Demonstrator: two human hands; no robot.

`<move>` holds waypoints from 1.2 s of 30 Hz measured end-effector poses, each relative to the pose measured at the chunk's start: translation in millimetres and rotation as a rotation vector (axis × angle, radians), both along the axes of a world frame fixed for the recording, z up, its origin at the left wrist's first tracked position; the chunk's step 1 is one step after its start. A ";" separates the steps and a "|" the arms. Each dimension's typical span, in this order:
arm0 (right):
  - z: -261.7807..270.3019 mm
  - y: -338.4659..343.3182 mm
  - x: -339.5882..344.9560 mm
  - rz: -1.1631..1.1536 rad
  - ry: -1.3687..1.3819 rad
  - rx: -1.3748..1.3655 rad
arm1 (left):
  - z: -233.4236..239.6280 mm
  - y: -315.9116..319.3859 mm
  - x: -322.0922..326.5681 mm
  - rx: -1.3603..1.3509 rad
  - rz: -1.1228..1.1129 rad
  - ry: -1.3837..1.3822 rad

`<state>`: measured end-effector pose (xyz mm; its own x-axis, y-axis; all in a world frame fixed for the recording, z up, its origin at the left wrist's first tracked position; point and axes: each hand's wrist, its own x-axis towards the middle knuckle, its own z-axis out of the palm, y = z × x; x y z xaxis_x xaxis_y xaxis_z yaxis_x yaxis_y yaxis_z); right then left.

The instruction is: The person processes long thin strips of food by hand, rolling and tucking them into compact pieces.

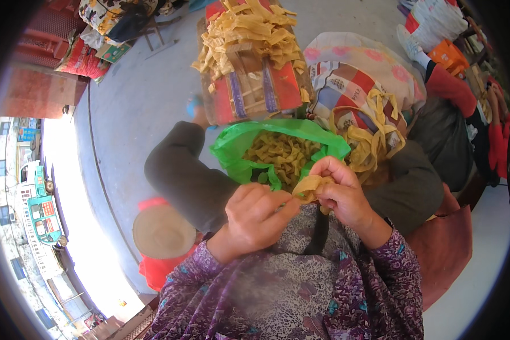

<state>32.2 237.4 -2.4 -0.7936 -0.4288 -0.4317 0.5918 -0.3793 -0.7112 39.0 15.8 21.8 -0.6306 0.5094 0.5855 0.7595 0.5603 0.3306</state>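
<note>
In front of my lap, both hands hold a soft yellowish strip (308, 188), which is bent into a loop. My left hand (259, 216) has its fingers curled at the strip's left end. My right hand (344, 193) pinches the other side between thumb and fingers. Just beyond them an open green plastic bag (233, 131) holds many small, folded or knotted-looking yellow-brown pieces (280, 153). Several long loose strips (365, 144) drape over a checked printed cloth (344, 91) to the right of the bag.
Ahead stands a board (287, 95) with a red surface, heaped with flat yellow strips (250, 34) behind a wooden piece with purple-banded rails. A round woven pad (163, 231) is at my left. Other people sit at the right, one with a red sleeve (450, 89). A bright street lies left.
</note>
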 end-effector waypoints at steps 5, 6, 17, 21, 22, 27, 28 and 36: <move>-3.5 -6.1 1.2 0.031 0.170 0.087 | -2.3 3.4 1.5 -0.156 0.082 -0.188; 0.4 -4.6 1.2 0.078 0.156 0.092 | -9.5 1.0 0.6 -0.085 0.065 -0.293; 11.5 25.4 -1.5 0.053 0.249 0.240 | -9.7 -28.8 -10.8 1.112 0.208 -1.551; 5.5 56.9 0.8 -0.055 0.304 0.350 | -26.7 -96.7 -29.2 1.446 0.324 -1.227; 2.0 55.3 3.4 -0.013 0.414 0.440 | -26.0 -95.6 -26.8 1.362 0.339 -1.208; -9.7 20.7 4.4 0.199 1.291 1.012 | -23.6 -49.2 -14.4 0.826 0.326 -1.227; -2.5 18.8 3.8 0.262 1.359 1.078 | -21.1 -43.1 -14.3 0.698 0.339 -1.137; -1.6 1.9 2.1 0.227 1.660 0.970 | 5.5 -6.7 -36.0 -0.262 -0.206 -0.259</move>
